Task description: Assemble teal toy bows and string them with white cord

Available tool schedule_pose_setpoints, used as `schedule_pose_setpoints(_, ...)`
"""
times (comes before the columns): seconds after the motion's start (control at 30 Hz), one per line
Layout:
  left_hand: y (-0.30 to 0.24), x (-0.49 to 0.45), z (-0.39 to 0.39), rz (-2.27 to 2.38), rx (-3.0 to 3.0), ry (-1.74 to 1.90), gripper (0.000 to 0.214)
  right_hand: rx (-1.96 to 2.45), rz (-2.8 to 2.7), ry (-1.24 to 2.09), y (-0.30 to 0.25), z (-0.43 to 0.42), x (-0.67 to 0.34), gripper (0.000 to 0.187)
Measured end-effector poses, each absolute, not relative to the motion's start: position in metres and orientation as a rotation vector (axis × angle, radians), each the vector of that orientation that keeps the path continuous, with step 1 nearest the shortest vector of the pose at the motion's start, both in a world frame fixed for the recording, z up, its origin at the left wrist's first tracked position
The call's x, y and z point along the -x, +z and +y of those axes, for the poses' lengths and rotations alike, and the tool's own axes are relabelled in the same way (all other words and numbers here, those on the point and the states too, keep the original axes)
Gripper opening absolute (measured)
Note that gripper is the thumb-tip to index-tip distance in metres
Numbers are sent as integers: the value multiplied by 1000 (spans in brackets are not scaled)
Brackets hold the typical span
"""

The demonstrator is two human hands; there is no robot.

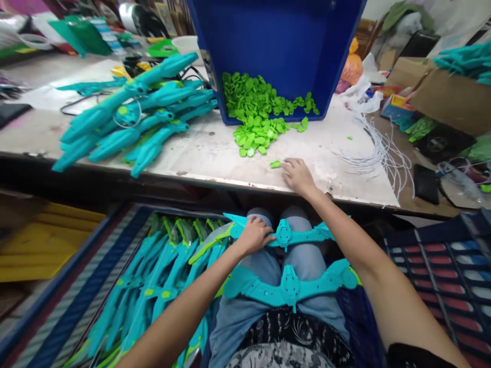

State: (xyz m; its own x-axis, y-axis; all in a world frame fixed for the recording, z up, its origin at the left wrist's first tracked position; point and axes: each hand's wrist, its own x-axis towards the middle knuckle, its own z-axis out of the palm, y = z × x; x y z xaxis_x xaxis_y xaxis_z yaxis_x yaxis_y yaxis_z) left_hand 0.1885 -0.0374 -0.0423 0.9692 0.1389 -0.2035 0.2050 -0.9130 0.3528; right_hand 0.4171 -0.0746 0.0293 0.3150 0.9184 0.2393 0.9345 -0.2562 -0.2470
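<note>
Nearest, a wing-shaped turquoise plastic part with a raised central hub (290,286) lies across the person's thighs in blue jeans (232,324). Just beyond it, a second turquoise plastic part with a lime-green strip at its left end (284,234) spans the knees; the left hand (253,236) has its fingers curled narrowly over the left half, holding it. To the left stands a row of turquoise-and-lime plastic parts (153,286).

Farther off, over the worn whitish tabletop (215,153), the right hand (298,178) has slightly bent fingers, their tips at a small lime-green plastic piece (275,164); whether they pinch it, I cannot tell. Beyond, a heap of lime-green plastic pieces (255,130) spills from a deep blue plastic bin (272,38), with piled turquoise parts (134,115) to its left and thin white cords (378,153) to its right
</note>
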Motion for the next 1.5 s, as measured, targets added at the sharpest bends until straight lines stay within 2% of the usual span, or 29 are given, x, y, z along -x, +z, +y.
schedule_pose_setpoints(0.1,-41,-191,-38,346,-2709,-268,40,2307,-1725,-49,28,-35,-416,27)
schedule_pose_setpoints(0.27,-36,-209,-55,294,-2615,-410,96,2371,-1463,-9,28,-45,-419,24)
schedule_pose_setpoints(0.37,-39,-218,-68,341,-2620,-456,107,2412,-1096,164,32,-73,-430,22)
schedule_pose_setpoints(0.5,-46,-222,-73,491,-2615,-374,105,2508,-901,146,34,-102,-451,14)
schedule_pose_setpoints(0.6,-49,-223,-65,541,-2535,-333,102,2374,-1201,-36,32,-111,-462,17)
schedule_pose_setpoints(0.67,-49,-226,-55,540,-2424,-351,96,2216,-1480,-38,29,-113,-466,25)
schedule_pose_setpoints(0.77,-51,-232,-36,494,-2241,-381,75,2135,-1712,63,23,-114,-468,25)
schedule_pose_setpoints(0.87,-56,-238,-23,440,-2067,-337,49,2185,-1674,3,19,-116,-465,24)
schedule_pose_setpoints(0.93,-60,-241,-19,456,-1877,-327,43,2214,-1592,-55,19,-119,-459,24)
schedule_pose_setpoints(1.1,-62,-244,-16,487,-1467,-322,38,1918,-1706,61,13,-146,-416,25)
schedule_pose_setpoints(1.23,-62,-244,-15,573,-1292,-302,37,1766,-1987,237,-19,-179,-377,21)
schedule_pose_setpoints(1.5,-67,-244,-18,555,-1313,-268,52,1849,-1940,67,-65,-188,-362,25)
